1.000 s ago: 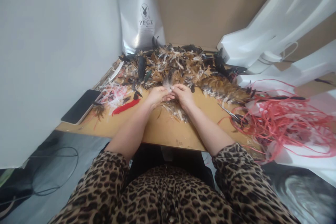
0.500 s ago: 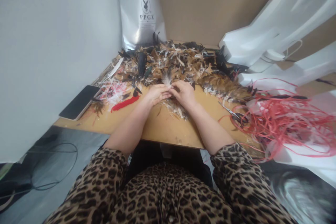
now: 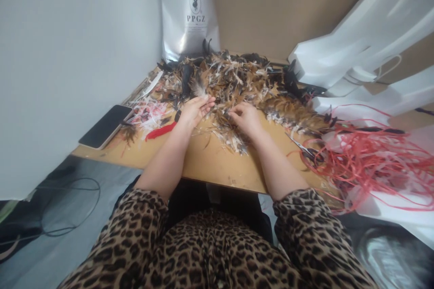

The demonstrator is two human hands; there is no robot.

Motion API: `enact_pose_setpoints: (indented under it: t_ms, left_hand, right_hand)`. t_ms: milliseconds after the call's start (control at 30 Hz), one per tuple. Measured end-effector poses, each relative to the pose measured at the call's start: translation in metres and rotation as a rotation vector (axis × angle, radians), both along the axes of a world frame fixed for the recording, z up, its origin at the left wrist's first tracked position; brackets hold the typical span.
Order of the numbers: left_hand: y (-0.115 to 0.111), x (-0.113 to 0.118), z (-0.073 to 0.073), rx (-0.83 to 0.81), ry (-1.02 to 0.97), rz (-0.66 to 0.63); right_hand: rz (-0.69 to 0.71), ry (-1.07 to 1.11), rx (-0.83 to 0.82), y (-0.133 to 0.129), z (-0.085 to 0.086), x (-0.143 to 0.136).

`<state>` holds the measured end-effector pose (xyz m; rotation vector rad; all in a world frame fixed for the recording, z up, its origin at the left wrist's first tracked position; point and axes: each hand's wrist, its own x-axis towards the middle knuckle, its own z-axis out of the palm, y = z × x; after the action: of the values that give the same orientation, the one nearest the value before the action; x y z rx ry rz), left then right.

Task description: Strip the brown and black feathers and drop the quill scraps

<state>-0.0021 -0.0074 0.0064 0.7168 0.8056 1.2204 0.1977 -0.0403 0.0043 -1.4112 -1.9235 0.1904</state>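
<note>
Between the thumb and fingers of my left hand (image 3: 194, 112) is a feather (image 3: 200, 85), its grey-brown vane pointing up and its pale base at the fingertips. My right hand (image 3: 248, 118) is apart from it, fingers curled into a pinch at the near side of the feather pile (image 3: 233, 72); whatever is in that pinch is too small to name. Brown, black and white feathers make up the pile. Some loose feathers (image 3: 232, 137) lie on the table between my wrists. A red bundle of strands (image 3: 161, 131) lies beside my left wrist.
A phone (image 3: 106, 126) lies at the table's left edge, near pink and white scraps (image 3: 149, 115). Scissors (image 3: 307, 150) and tangled red string (image 3: 376, 158) are on the right. A silver bag (image 3: 190, 40) stands at the back, and white foam pieces (image 3: 325, 61) at the back right.
My hands were together at the feather and have separated. The left has moved left with the feather; the right has drawn away to the right. The view has shifted slightly.
</note>
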Motion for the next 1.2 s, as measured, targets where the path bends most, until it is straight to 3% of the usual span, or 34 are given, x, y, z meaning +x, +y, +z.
enact_pose_setpoints:
  t_ms: [133,367,600,700,900,967,1200]
  left_hand:
    - [0.0,0.001,-0.002,0.018,-0.003,-0.013]
    - [0.0,0.001,-0.006,0.085,0.054,-0.048]
    - [-0.002,0.002,-0.005,0.113,0.117,-0.083]
    - [-0.003,0.002,-0.004,0.12,0.136,-0.085]
    - [-0.003,0.002,-0.007,0.147,0.125,-0.098]
    - [-0.002,0.002,-0.006,0.141,0.128,-0.1]
    - [-0.003,0.003,-0.004,0.119,0.136,-0.107]
  right_hand:
    - [0.06,-0.059,0.006,-0.004,-0.003,-0.011]
    - [0.007,-0.306,-0.02,-0.012,-0.007,-0.031]
    - [0.12,0.143,-0.039,-0.004,-0.001,-0.014]
    - [0.091,0.182,-0.064,-0.006,0.002,-0.014]
    - [-0.032,-0.208,-0.052,-0.01,-0.009,-0.033]
    - [-0.023,-0.235,-0.052,-0.008,-0.012,-0.034]
    - [0.039,0.294,-0.099,-0.002,0.002,-0.01]
